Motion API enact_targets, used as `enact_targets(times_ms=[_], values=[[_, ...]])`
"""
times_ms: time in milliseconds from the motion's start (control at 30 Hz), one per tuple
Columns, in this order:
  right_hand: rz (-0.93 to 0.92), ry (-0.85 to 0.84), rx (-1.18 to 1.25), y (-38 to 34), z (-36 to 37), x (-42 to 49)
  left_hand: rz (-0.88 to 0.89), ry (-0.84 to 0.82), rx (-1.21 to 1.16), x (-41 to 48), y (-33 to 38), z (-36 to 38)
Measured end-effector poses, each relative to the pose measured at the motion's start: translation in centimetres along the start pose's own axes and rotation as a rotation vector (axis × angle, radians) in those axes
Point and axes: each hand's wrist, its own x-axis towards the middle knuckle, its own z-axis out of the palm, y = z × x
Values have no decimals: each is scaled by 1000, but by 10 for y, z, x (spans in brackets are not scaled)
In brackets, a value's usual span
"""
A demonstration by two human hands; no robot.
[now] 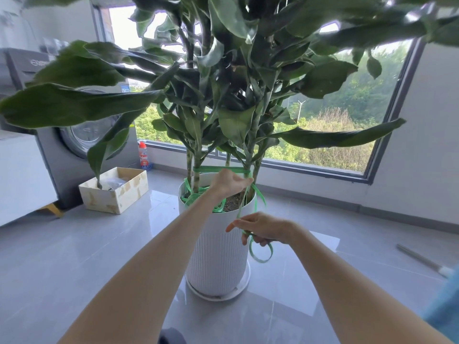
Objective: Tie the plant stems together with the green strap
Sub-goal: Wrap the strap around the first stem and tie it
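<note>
One strap [221,169] runs as a band around the stems [197,167], at least four of them, just above the rim of the single white pot [218,256]. More of it lies coiled on the soil. My left hand [229,182] is curled on the strap where it meets the right-hand stems. My right hand [260,228], lower and in front of the pot, pinches the loose tail, whose end hangs in a loop below my fingers. Big leaves hang overhead. To the left are one open box [116,192], one bottle [143,155] and a washer [82,145]. A rod [422,259] lies on the floor to the right.
</note>
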Motion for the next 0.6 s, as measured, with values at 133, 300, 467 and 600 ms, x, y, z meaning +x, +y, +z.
enact_targets(times_ms=[133, 300, 467, 600], values=[[30, -54, 23, 4, 3, 4, 20, 32, 143, 0, 0, 3], [32, -102, 36, 4, 6, 7, 18, 26, 204, -2, -5, 2], [55, -131, 48, 4, 10, 9, -41, -36, 123, -6, -6, -3], [83, -61, -24, 4, 13, 13, -38, 37, 10, -12, -15, -13]])
